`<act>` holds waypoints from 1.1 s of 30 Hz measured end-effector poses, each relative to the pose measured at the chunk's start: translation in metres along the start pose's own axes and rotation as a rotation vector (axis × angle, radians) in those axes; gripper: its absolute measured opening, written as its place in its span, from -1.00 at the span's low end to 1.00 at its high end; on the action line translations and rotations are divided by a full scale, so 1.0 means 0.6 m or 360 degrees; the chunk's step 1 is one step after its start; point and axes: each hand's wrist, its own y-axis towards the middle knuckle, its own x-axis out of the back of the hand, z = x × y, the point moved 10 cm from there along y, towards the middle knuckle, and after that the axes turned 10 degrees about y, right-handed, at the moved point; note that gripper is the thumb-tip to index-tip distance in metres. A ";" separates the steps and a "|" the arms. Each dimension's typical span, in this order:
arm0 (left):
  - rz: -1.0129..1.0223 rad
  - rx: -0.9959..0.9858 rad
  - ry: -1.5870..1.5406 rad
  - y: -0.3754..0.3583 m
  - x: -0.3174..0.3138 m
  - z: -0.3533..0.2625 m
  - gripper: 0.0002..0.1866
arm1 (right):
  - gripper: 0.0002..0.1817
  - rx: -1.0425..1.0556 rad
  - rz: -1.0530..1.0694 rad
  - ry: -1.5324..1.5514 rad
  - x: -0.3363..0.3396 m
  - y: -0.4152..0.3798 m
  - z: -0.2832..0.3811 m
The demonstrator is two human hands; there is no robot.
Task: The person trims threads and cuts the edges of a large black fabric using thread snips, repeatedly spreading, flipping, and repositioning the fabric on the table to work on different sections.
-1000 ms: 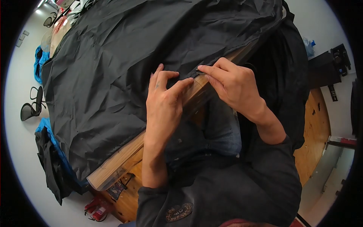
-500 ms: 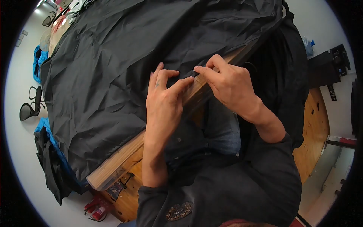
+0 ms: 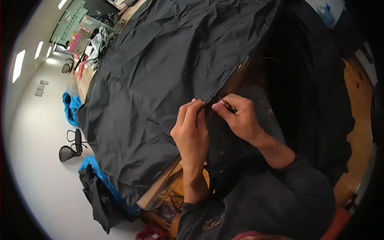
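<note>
A wide, creased sheet of black fabric [image 3: 136, 92] drapes over the table, and its edge runs diagonally past both hands. My left hand [image 3: 190, 128] pinches that edge between thumb and fingers. Just to the right, my right hand [image 3: 240, 118] is closed around a small, thin, dark pointed tool [image 3: 228, 105]. Its tip points up and left, close to the fabric edge by my left fingertips. The rest of the tool is hidden in the fingers, and its exact kind cannot be made out.
The wooden table edge [image 3: 158, 186] shows under the fabric at lower left, with clear plastic along it. More black cloth [image 3: 308, 104] hangs at right. Office chairs [image 3: 72, 146] and blue-and-black garments [image 3: 98, 188] are at left. Assorted items and a monitor [image 3: 102, 6] stand at the far end.
The view has shifted, showing more of the room at left. Fabric now hangs over the table edge by my hands. My right hand has drawn slightly back, and the pointed tool shows in it.
</note>
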 end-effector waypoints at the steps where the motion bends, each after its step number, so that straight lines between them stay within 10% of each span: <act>1: 0.0039 0.0009 0.0006 0.007 0.000 0.000 -0.87 | -0.71 0.0291 -0.0159 -0.0024 0.006 0.008 0.010; 7: 0.0095 -0.0001 0.0082 0.025 -0.013 -0.018 -0.90 | -0.77 0.0945 -0.0208 0.0246 0.026 0.014 0.065; 9: 0.0182 0.0165 0.0228 0.032 -0.017 -0.010 -0.90 | -0.74 0.0369 -0.0010 0.0980 0.005 0.029 0.013; 16: 0.0201 -0.0265 0.0367 0.046 -0.077 -0.028 -0.88 | -0.70 0.0295 0.0069 0.1051 0.015 0.049 -0.033; 18: 0.0212 -0.0092 0.0306 0.053 -0.061 -0.019 -0.88 | -0.70 0.0623 -0.0144 0.0143 0.069 0.047 -0.028; 23: 0.0219 0.0327 0.0254 0.036 -0.052 0.032 -0.90 | -0.76 -0.0317 -0.1054 0.1479 0.330 0.045 -0.385; 29: 0.0316 -0.0142 0.0740 0.037 -0.108 -0.031 -0.65 | -0.80 -0.0660 -0.1163 0.1157 0.295 0.005 -0.328; 33: 0.0416 -0.0607 0.0817 0.085 -0.189 -0.092 -0.41 | -0.77 -0.0619 -0.0547 0.0904 0.294 0.000 -0.355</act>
